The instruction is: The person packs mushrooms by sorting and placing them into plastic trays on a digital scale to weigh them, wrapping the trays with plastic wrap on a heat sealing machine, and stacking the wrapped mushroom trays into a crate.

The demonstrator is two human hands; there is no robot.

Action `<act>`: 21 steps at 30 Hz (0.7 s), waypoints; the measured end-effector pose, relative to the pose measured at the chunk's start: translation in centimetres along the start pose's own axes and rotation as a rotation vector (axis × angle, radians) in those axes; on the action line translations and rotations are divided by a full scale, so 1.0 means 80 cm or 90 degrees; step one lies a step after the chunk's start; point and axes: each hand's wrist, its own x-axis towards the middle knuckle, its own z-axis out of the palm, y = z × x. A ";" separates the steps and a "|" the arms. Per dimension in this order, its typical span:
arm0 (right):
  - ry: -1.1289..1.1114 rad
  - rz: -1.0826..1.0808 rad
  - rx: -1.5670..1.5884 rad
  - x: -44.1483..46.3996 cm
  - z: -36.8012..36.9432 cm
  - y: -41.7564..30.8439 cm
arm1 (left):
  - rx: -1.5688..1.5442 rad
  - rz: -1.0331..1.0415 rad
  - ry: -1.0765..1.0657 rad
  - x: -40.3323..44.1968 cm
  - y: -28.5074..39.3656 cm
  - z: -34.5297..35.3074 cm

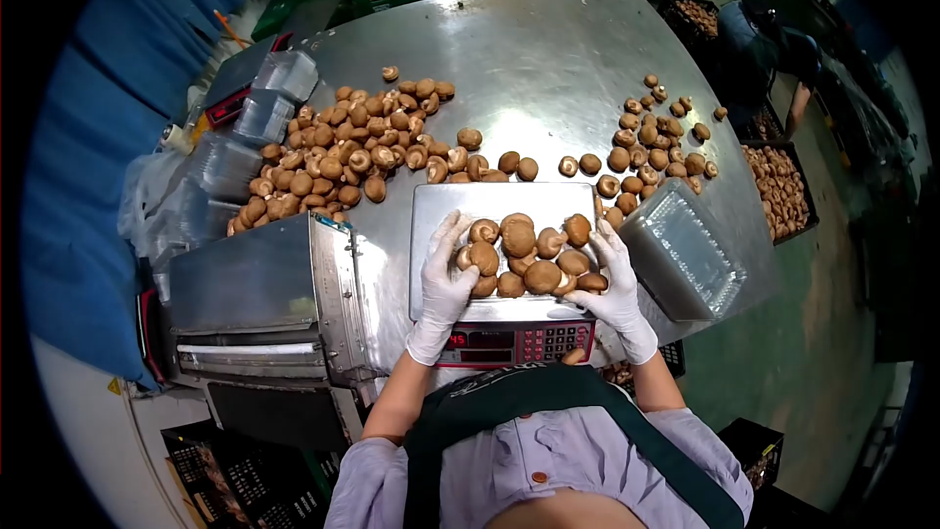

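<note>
A cluster of brown mushrooms (541, 277) lies on the metal pan (509, 198) of a digital scale, between my two hands. My white-gloved left hand (443, 284) curves along the cluster's left side, fingers extended and thumb towards the mushrooms. On the right side, my gloved right hand (616, 286) mirrors it, its fingers apart and its thumb near the front mushrooms. I cannot tell whether a clear tray sits under them. Below the pan, the scale's panel (514, 343) shows red digits and a keypad, partly covered by my apron. One mushroom (574, 357) sits by the panel's front edge.
A big mushroom pile (333, 152) spreads at left on the steel table (548, 59), with a smaller group (651, 142) at right. Stacked clear trays (685, 250) stand beside my right hand; more trays (227, 165) line the left. A metal machine (255, 284) borders the scale. Another person (764, 49) bends at far right near crates.
</note>
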 end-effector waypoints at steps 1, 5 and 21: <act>0.019 0.033 0.054 -0.003 0.000 0.001 | -0.020 -0.015 0.007 0.000 -0.003 -0.003; 0.256 0.347 0.145 -0.096 0.006 0.040 | -0.137 -0.107 0.099 -0.011 0.003 -0.020; -0.185 0.158 -0.177 -0.146 0.009 -0.029 | -0.204 -0.263 0.273 -0.060 -0.003 -0.082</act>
